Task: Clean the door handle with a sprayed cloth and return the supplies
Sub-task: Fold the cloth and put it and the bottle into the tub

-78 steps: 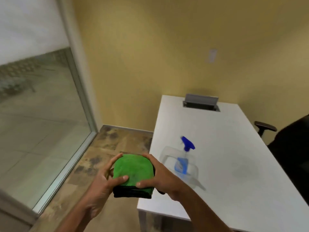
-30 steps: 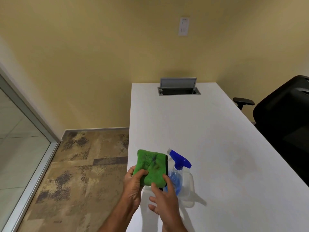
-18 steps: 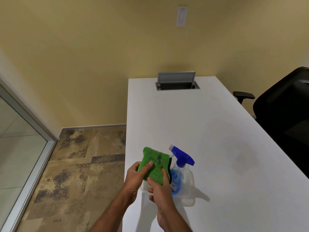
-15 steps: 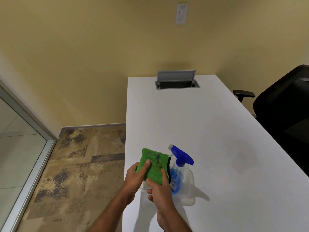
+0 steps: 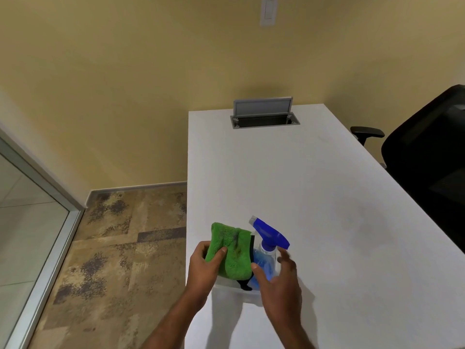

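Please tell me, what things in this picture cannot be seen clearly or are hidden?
Head view only:
- Clear container: mostly hidden by both hands; contents unclear.
- Spray bottle: base hidden behind the right hand.
- Green cloth: lower edge covered by the left hand.
- Chair: cut off by the right edge.
- Door handle: not in view.

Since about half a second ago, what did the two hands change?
The right hand let go of the green cloth and opened beside the spray bottle. The left hand still holds the cloth over the clear container. Bottle and container stayed put.
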